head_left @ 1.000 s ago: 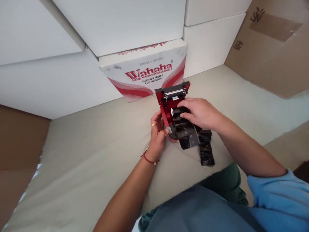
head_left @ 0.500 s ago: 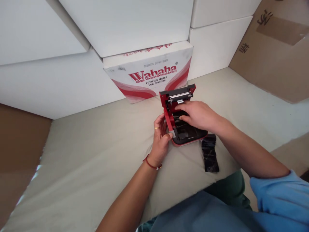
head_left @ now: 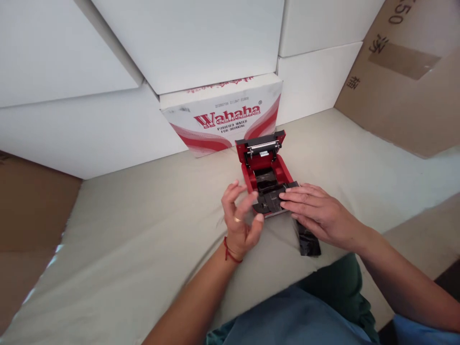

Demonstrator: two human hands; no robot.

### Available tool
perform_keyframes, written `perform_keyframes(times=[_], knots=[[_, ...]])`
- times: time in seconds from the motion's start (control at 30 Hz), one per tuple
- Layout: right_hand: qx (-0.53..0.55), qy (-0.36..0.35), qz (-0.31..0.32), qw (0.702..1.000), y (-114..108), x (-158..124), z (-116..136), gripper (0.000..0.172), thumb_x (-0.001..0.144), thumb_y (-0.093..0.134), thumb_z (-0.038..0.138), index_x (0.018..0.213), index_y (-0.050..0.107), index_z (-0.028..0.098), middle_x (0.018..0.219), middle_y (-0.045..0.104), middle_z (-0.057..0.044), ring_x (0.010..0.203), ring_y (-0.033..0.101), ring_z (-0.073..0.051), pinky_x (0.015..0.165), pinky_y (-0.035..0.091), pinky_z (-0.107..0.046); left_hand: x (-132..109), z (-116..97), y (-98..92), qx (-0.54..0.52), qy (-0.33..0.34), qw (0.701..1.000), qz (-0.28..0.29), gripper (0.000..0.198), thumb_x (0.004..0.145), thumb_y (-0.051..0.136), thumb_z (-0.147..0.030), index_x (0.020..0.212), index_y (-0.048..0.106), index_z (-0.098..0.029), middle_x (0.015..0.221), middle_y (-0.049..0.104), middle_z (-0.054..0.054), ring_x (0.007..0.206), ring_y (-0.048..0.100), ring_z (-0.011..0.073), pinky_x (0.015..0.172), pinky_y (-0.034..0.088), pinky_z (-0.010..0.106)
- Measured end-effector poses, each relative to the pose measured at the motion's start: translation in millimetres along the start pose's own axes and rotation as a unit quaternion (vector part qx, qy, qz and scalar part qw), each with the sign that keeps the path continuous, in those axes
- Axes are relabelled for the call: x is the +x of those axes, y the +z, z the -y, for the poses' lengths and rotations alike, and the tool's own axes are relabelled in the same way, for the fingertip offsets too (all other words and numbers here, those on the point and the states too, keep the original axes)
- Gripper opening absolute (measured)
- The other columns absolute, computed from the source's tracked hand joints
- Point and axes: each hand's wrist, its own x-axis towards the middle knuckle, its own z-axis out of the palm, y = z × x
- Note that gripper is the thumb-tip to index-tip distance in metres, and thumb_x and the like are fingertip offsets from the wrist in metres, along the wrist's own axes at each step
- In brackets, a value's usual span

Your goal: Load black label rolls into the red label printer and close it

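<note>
A small red and black label printer [head_left: 247, 175] stands on the cloth-covered table with its lid [head_left: 260, 143] tipped up; a roller shows inside the lid. In the bay sits a shiny black roll [head_left: 266, 178], and a dark strip runs from it over the front edge. My right hand [head_left: 318, 211] lies with fingers stretched out and fingertips on the strip at the printer's front right. Beside the left edge, my left hand [head_left: 239, 215] has its fingers spread, somewhat blurred, and holds nothing. Another black strip [head_left: 309, 242] lies on the cloth, partly under my right hand.
Behind the printer stands a white and red Wahaha water carton [head_left: 226, 117]. White boxes [head_left: 215, 43] are stacked along the back. A brown cardboard box [head_left: 406, 81] is at the right, another brown box [head_left: 36, 239] at the left. The table's near edge runs by my body.
My right hand has come out of the bay to the front right of the printer. The dark strip now runs over the front. My left hand has let go of the printer's side and spread its fingers.
</note>
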Motion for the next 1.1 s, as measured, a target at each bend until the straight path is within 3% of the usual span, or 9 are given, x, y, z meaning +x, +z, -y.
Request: perform_keyframes(times=[0.17,0.27,0.37,0.47,0.57,0.67,0.77,0.9,1.1], knots=[[0.052,0.011,-0.027,0.998,-13,11,0,0.031,0.108,0.062,0.021,0.133,0.078,0.030,0.139,0.081,-0.004,0.132,0.074,-0.022,0.123,0.053,-0.047,1,-12,1.8,0.070,0.079,0.994,0.037,0.038,0.092,0.069,-0.012,0.127,0.070,-0.027,0.126,0.063,0.009,0.135,0.060,0.0300,0.114,0.056,0.055],[0.089,0.100,-0.131,0.982,-22,33,-13,0.032,0.111,0.059,0.033,0.137,0.077,0.031,0.141,0.079,-0.006,0.132,0.074,-0.023,0.119,0.056,-0.044,2,-12,3.1,0.083,0.077,0.993,0.035,0.038,0.090,0.070,-0.011,0.125,0.071,-0.026,0.124,0.063,0.009,0.134,0.060,0.0310,0.110,0.058,0.056],[0.119,0.193,-0.210,0.951,-19,64,-39,0.048,0.109,0.058,0.055,0.151,0.068,0.033,0.154,0.071,-0.008,0.144,0.066,-0.028,0.124,0.051,-0.051,1,-12,1.8,0.096,0.073,0.992,0.036,0.037,0.090,0.070,-0.012,0.124,0.071,-0.027,0.124,0.062,0.009,0.135,0.061,0.0321,0.109,0.059,0.057],[0.185,0.203,-0.209,0.939,-6,95,-63,0.068,0.106,0.052,0.073,0.159,0.059,0.031,0.163,0.063,-0.009,0.153,0.058,-0.028,0.129,0.046,-0.051,1,-11,0.8,0.098,0.073,0.992,0.038,0.040,0.090,0.071,-0.012,0.126,0.071,-0.029,0.125,0.062,0.009,0.135,0.060,0.0326,0.110,0.058,0.058],[0.204,0.202,-0.193,0.938,5,110,-72,0.068,0.107,0.047,0.074,0.152,0.066,0.027,0.153,0.072,-0.009,0.147,0.063,-0.026,0.130,0.044,-0.048,1,-11,1.7,0.093,0.080,0.992,0.032,0.039,0.090,0.072,-0.014,0.126,0.072,-0.028,0.125,0.061,0.009,0.135,0.059,0.0331,0.110,0.058,0.057],[0.194,0.205,-0.213,0.935,9,100,-64,0.058,0.111,0.047,0.067,0.140,0.075,0.025,0.137,0.081,-0.008,0.134,0.073,-0.026,0.123,0.051,-0.048,1,-11,3.4,0.094,0.083,0.992,0.025,0.038,0.089,0.071,-0.014,0.124,0.073,-0.028,0.125,0.059,0.009,0.136,0.058,0.0329,0.110,0.059,0.056],[0.182,0.193,-0.207,0.942,10,68,-49,0.047,0.114,0.046,0.055,0.126,0.082,0.027,0.124,0.086,-0.005,0.122,0.079,-0.024,0.125,0.050,-0.051,-1,-11,3.8,0.103,0.081,0.991,0.017,0.044,0.088,0.071,-0.013,0.127,0.072,-0.032,0.126,0.059,0.008,0.138,0.057,0.0341,0.113,0.056,0.061],[0.112,0.120,-0.137,0.977,14,27,-34,0.031,0.113,0.055,0.036,0.128,0.080,0.027,0.138,0.081,-0.007,0.137,0.072,-0.024,0.129,0.046,-0.052,-4,-10,2.6,0.094,0.070,0.993,0.024,0.051,0.085,0.074,-0.011,0.130,0.073,-0.034,0.131,0.059,0.008,0.144,0.054,0.0358,0.120,0.050,0.062],[0.015,0.123,-0.089,0.988,9,29,-21,0.028,0.112,0.055,0.032,0.125,0.079,0.025,0.137,0.081,-0.008,0.135,0.074,-0.027,0.126,0.048,-0.059,-3,-8,3.2,0.085,0.088,0.992,0.032,0.044,0.089,0.071,-0.013,0.130,0.072,-0.030,0.133,0.063,0.009,0.145,0.058,0.0334,0.120,0.053,0.061]])
